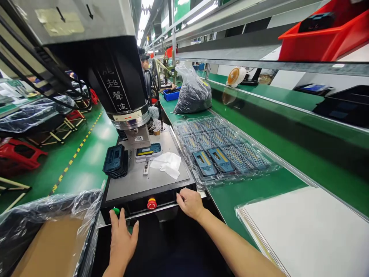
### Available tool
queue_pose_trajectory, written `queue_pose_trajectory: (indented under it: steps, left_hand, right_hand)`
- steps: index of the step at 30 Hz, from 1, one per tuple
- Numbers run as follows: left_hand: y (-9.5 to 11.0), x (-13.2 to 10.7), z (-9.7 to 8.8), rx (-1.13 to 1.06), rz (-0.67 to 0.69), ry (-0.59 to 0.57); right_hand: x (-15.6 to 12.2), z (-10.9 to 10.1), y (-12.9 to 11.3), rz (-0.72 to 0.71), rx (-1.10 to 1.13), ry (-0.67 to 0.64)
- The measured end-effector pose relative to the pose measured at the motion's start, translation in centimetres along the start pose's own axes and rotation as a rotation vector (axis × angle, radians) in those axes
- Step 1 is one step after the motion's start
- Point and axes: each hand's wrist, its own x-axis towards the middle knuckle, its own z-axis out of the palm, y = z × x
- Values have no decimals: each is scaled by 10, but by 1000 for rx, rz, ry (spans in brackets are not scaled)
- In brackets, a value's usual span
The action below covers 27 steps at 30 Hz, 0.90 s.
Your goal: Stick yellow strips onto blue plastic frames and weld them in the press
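Observation:
My left hand [122,238] lies flat with fingers stretched out, its fingertips at a green button [115,211] on the front of the welding machine [121,88]. My right hand [190,203] rests curled at the right end of the same front panel; what its fingertips press is hidden. A red mushroom button [151,204] sits between both hands. On the machine's grey plate [161,179] a blue part [148,151] lies in the fixture under the horn. Beside it are a stack of dark blue parts [115,161] and a white cloth [168,163].
A clear plastic tray [221,148] holding two blue parts [213,161] lies on the green bench to the right. White sheets [305,231] lie at near right. A plastic-lined cardboard box [46,238] stands at near left. A black bag [192,94] and another person are farther back.

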Motion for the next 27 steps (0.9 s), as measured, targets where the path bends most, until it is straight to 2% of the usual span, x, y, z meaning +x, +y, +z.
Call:
queue_pose_trajectory:
  steps: [6,9,11,13,14,17,20,23,27]
  left_hand:
    - [-1,3,-7,-19,9,-33]
    - [5,-2,-9,-75,4,36]
    - [8,-9,-4,-99,61,116]
    - [7,-17,9,-125,160,126]
    - [4,-22,18,-133,208,89]
    - [-11,-38,53,-62,266,-137]
    - [-28,-54,85,163,211,-325]
    - [-35,-62,103,321,192,-342]
    - [-31,-62,105,375,186,-330]
  right_hand:
    - [0,-4,-1,17,48,-60]
    - [-2,-9,0,33,133,-56]
    - [-3,-12,1,41,180,-34]
    - [-4,-14,2,46,218,-9]
    - [-4,-14,2,51,234,1]
    - [-5,-14,1,67,273,12]
    - [-6,-12,-1,55,299,1]
    - [-7,-12,-1,49,306,3]
    - [-6,-13,-1,66,300,26]
